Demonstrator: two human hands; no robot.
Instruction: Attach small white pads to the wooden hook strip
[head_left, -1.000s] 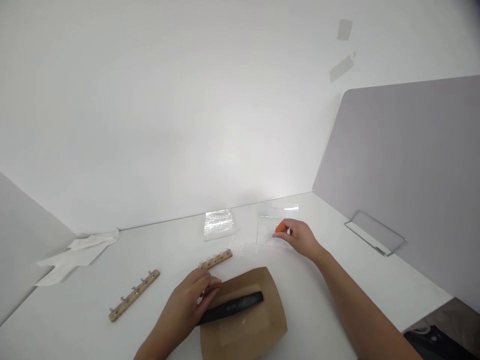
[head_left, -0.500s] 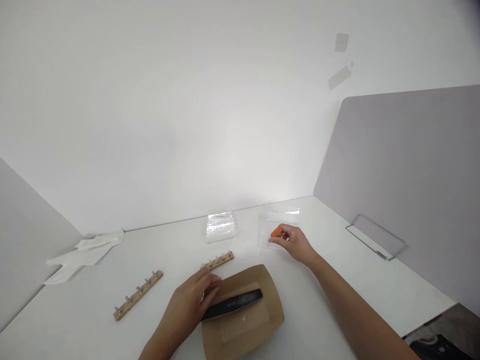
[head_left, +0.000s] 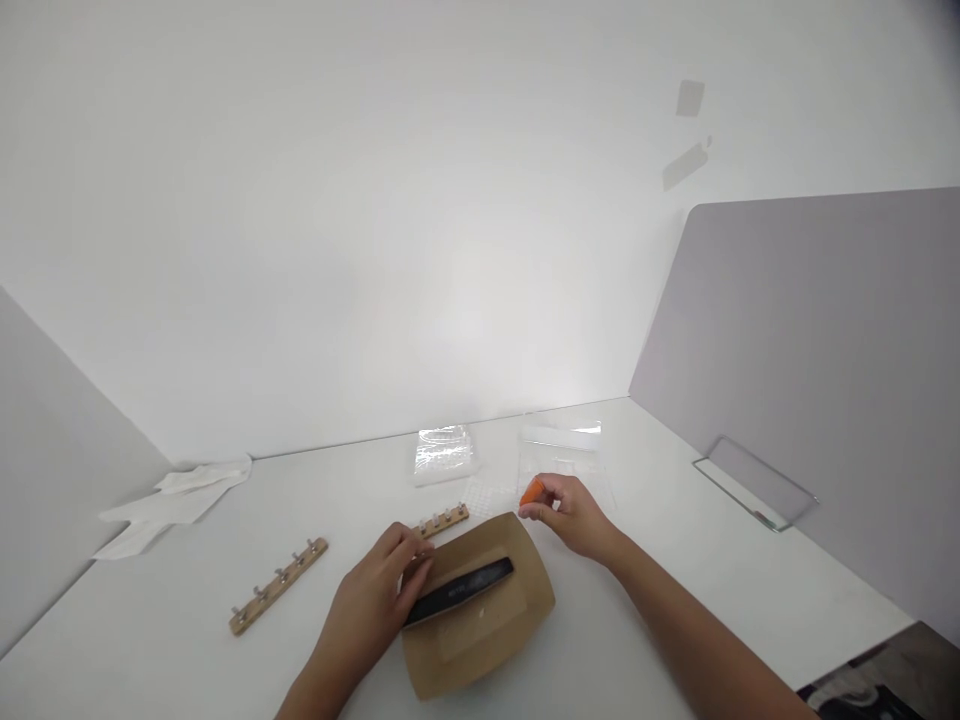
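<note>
1. Where the right hand (head_left: 574, 518) hovers just past the far right corner of the brown cardboard piece (head_left: 480, 620), its thumb and forefinger are pressed together on a small orange piece (head_left: 532, 491), which is lifted clear of the table.
2. Its other fingers curl loosely under the palm, and the forearm runs back toward the lower right edge of the view.
3. On the near side, the left hand (head_left: 379, 605) lies with its fingers laid over the left end of a long black bar (head_left: 463, 589); whether they clasp the bar or only press on it cannot be told.
4. That bar rests slantwise on the cardboard piece, which lies flat on the white table (head_left: 187, 660).
5. Just beyond the left fingertips, a short wooden hook rack (head_left: 442, 520) touches or nearly touches the cardboard's far edge.
6. Behind the right hand lie a clear plastic bag (head_left: 562, 455) and a sheet of small clear dots (head_left: 486, 495).
7. Farther back sits a stack of clear bags (head_left: 444, 452).
8. Well to the left lie a longer wooden hook rack (head_left: 279, 585) and, near the wall, white crumpled tissue (head_left: 176, 500).
9. Against the grey divider (head_left: 810, 360) on the right leans a clear acrylic stand (head_left: 754, 480).
</note>
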